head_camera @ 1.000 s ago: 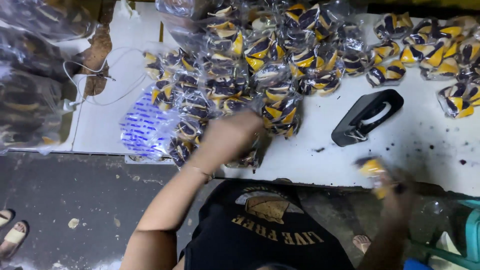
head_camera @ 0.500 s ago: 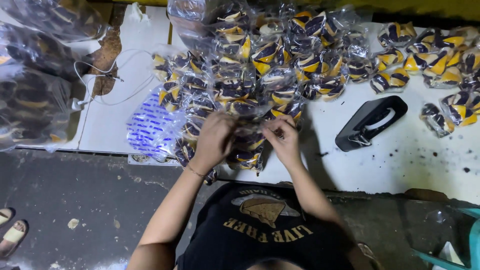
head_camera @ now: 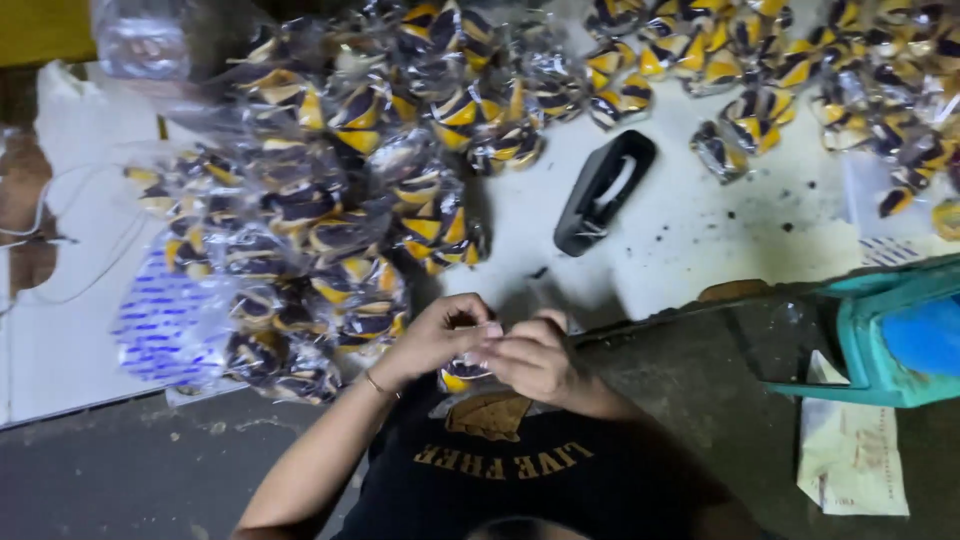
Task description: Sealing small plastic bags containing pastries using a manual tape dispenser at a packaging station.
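Both hands, left hand [head_camera: 432,335] and right hand [head_camera: 528,358], pinched closed on one small clear packet [head_camera: 464,372] past the near bench [head_camera: 690,240] edge: likely to slip and drop to the floor [head_camera: 130,480].

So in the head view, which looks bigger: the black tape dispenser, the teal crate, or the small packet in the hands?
1. Teal crate, though it is cut by the frame edge and may lie nearer the camera.
2. Black tape dispenser.
3. Small packet, mostly hidden by the left hand and right hand.
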